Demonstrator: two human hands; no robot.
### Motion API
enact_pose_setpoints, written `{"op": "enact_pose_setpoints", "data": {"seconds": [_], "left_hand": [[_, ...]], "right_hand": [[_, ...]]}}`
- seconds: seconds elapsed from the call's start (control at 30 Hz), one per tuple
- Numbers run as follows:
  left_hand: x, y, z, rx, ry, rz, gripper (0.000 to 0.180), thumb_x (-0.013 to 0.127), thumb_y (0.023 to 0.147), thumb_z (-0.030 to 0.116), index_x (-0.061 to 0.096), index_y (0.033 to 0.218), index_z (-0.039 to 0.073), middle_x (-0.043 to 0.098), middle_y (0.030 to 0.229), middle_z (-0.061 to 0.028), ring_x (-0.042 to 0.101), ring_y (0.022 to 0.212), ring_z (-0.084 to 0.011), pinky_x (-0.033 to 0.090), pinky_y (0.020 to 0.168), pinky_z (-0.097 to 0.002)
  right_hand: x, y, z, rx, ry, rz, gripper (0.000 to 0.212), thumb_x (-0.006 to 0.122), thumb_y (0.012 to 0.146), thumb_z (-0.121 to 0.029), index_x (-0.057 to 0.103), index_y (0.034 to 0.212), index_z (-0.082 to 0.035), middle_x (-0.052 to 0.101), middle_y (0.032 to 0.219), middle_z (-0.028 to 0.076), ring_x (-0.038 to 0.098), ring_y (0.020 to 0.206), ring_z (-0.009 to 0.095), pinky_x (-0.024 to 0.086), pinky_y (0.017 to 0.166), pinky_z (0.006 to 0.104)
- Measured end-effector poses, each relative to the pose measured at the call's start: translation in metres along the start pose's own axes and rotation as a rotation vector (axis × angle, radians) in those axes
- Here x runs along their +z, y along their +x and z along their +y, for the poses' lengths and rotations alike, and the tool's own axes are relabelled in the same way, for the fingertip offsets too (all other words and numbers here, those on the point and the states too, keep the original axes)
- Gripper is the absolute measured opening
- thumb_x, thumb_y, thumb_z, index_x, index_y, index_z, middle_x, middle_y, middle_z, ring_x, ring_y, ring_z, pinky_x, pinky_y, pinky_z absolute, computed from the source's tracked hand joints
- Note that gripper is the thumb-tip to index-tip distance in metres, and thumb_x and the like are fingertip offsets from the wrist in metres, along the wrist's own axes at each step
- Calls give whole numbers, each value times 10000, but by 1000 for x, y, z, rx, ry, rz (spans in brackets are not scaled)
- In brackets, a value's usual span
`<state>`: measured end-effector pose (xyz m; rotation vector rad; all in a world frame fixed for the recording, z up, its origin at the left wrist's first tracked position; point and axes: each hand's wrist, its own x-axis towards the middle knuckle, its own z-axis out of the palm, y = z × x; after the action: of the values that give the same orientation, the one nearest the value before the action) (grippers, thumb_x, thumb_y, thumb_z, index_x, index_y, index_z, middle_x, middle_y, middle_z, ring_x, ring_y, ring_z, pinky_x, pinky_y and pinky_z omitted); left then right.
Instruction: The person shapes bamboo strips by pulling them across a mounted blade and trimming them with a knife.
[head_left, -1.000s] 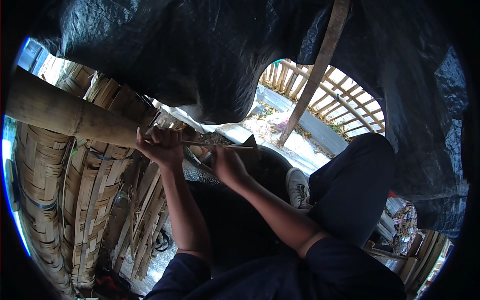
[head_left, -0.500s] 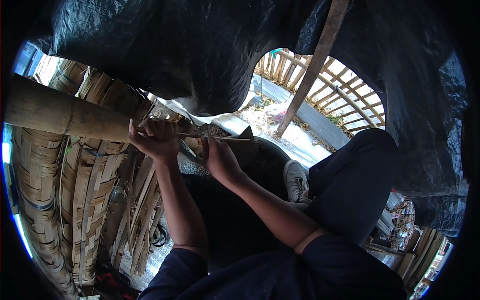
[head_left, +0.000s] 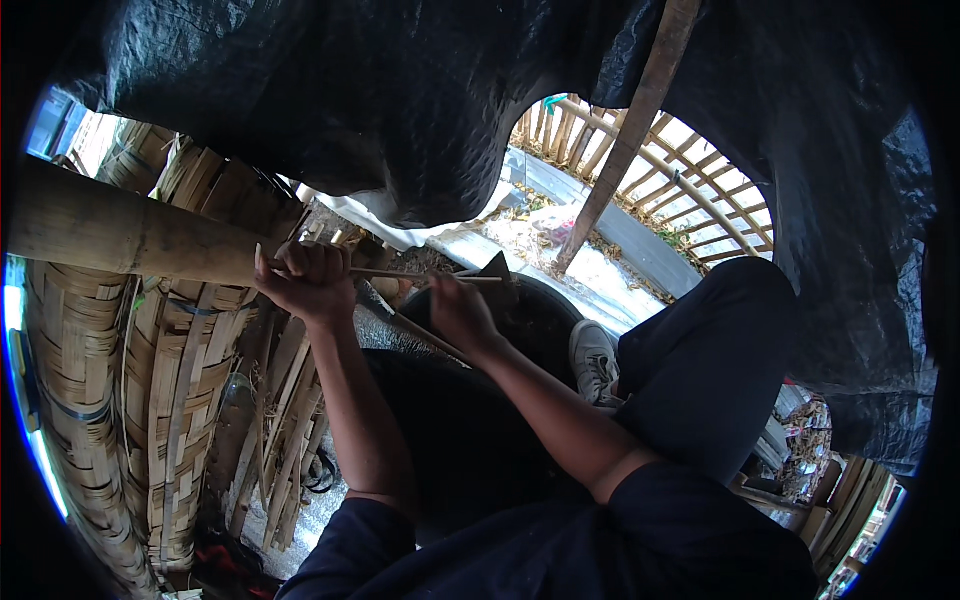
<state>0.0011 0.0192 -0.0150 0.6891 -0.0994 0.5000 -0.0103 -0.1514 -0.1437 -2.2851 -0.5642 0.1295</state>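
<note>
My left hand (head_left: 312,280) is closed round a thin bamboo strip (head_left: 385,272), its thumb raised beside the end of a thick bamboo pole (head_left: 130,225). The strip runs rightward across the fingers of my right hand (head_left: 463,312). That hand is curled closed, and its grip is hidden. Beneath it slants a long, narrow, pale-edged piece (head_left: 425,335); whether the fingers hold it I cannot tell. A dark pointed piece (head_left: 496,268) shows by the strip's far end, above a round black container (head_left: 545,305).
Woven bamboo rolls (head_left: 80,370) stand at the left, with split bamboo slats (head_left: 290,440) beside them. Black plastic sheeting (head_left: 300,110) hangs in front. A wooden post (head_left: 630,130) slants down before a bamboo lattice fence (head_left: 690,190). My shoe (head_left: 594,362) rests near the container.
My right hand has moved rightward along the strip, away from my left hand. More of the strip and of the slanting piece shows. My left hand stays nearly still.
</note>
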Motion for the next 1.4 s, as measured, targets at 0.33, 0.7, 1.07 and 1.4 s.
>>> {"op": "enact_pose_setpoints", "data": {"seconds": [0.33, 0.7, 1.07, 1.4], "left_hand": [[-4, -2, 5, 9, 14, 24, 535, 328, 895, 522, 258, 515, 151, 157, 423, 40, 87, 387, -93, 98, 394, -286], [22, -4, -11, -21, 22, -30, 532, 330, 894, 524, 256, 522, 152, 155, 418, 37, 89, 389, -100, 102, 397, -288], [-4, 2, 0, -18, -11, 95, 543, 328, 883, 548, 246, 512, 160, 149, 420, 40, 87, 401, -99, 92, 404, -290], [1, 2, 0, -55, -31, 39, 541, 327, 892, 534, 244, 521, 149, 147, 431, 35, 91, 404, -107, 104, 410, -297]], "right_hand": [[-32, -2, -50, 118, 279, -35, 322, 370, 946, -226, 579, 887, 12, 616, 791, 270, 616, 806, 409, 497, 702, 490], [5, -21, 22, 443, 144, -91, 344, 359, 946, -185, 584, 850, 57, 604, 786, 277, 596, 810, 435, 489, 737, 494], [-17, 7, -6, 238, 306, -7, 356, 396, 947, -216, 569, 788, 52, 594, 749, 278, 590, 783, 434, 450, 684, 500], [-13, 9, 27, 231, 214, -47, 401, 370, 947, -254, 600, 858, 62, 598, 770, 300, 602, 796, 436, 458, 746, 499]]}}
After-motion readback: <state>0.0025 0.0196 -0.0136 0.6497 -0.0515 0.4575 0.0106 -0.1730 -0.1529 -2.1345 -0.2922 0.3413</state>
